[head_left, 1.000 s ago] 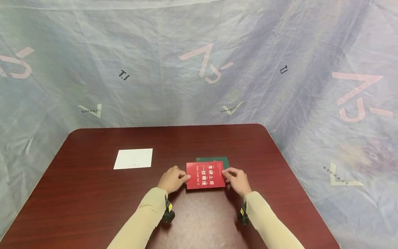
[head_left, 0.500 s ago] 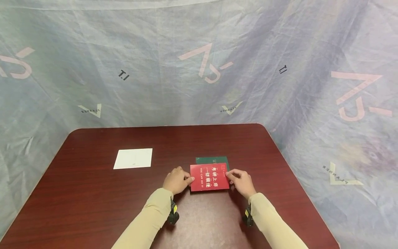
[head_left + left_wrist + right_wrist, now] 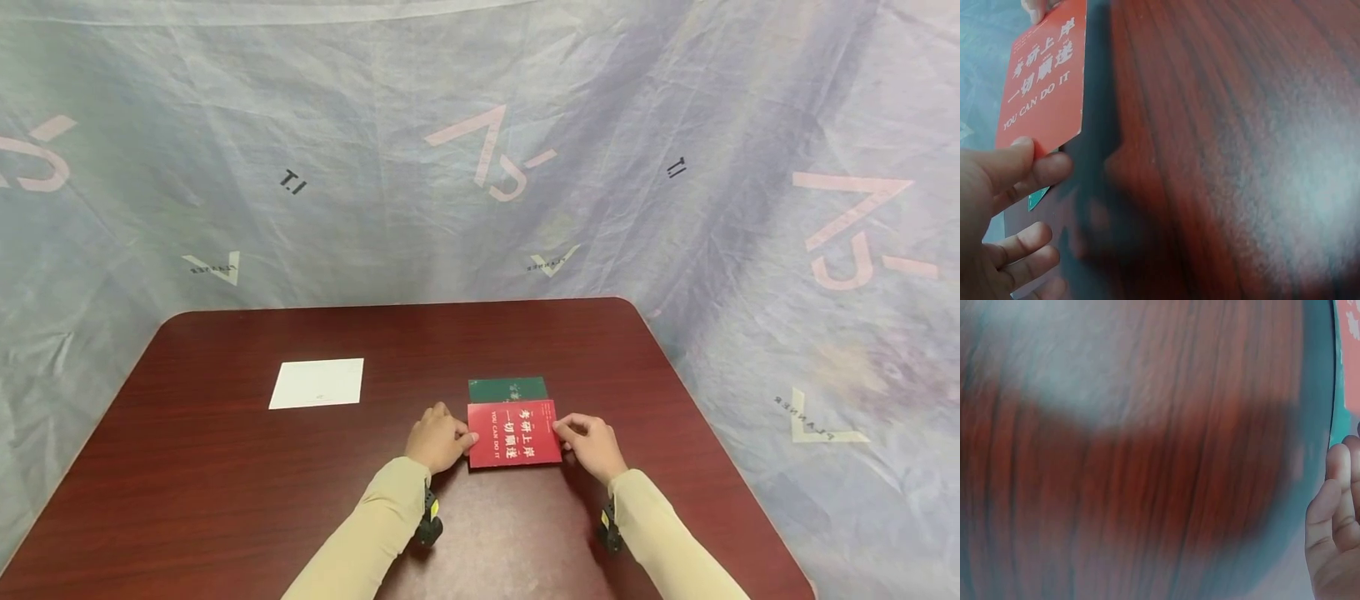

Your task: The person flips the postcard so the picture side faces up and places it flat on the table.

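Cloth (image 3: 375, 208): hangs at twelve o'clock beyond the table and round its sides.
Table (image 3: 225, 467): dark red, bearing the cards, both hands over its six o'clock half.
Red card (image 3: 513, 433): between the hands, long axis running nine to three, lettering turned sideways (YOU CAN DO IT reads from far edge to near); it looks slightly raised, shadow beneath.
White card (image 3: 317, 383): flat, at about ten o'clock from the left hand, well apart; the left is nearer.
Left hand (image 3: 435, 440): thumb and forefinger pinch the red card's nine o'clock edge, other fingers loosely spread; the card lies toward three.
Right hand (image 3: 596, 446): thumb and forefinger pinch the three o'clock edge; the card lies toward nine.
Green card (image 3: 506, 388): a strip shows past the red card's twelve o'clock edge, the rest mostly hidden. This overlap seems the key relation; whether they touch, I cannot tell. Neither hand is plainly nearer.
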Motion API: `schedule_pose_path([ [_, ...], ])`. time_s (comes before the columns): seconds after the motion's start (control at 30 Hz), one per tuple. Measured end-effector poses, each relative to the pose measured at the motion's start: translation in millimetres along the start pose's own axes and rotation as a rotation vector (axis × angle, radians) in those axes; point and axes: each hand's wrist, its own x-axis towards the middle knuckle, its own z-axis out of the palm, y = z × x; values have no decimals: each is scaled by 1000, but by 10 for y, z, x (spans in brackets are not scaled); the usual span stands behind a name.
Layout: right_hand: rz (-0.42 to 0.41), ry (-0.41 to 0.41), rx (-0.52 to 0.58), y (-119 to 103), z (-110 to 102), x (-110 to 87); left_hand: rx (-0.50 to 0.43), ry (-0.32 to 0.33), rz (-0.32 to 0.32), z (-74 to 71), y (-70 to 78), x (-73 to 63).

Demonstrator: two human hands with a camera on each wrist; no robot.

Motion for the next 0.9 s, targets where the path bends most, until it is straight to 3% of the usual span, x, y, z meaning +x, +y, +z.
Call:
schedule_pose_path([
  [0.27,-9,17,-55,45,-43,5,29,32,26,89,47,1],
  [0.47,-4,17,-73,54,-55,-12,36,13,6,139,70,24],
  [0.9,-78,1,-168,133,-63,-13,104,-37,-55,137,144,12],
])
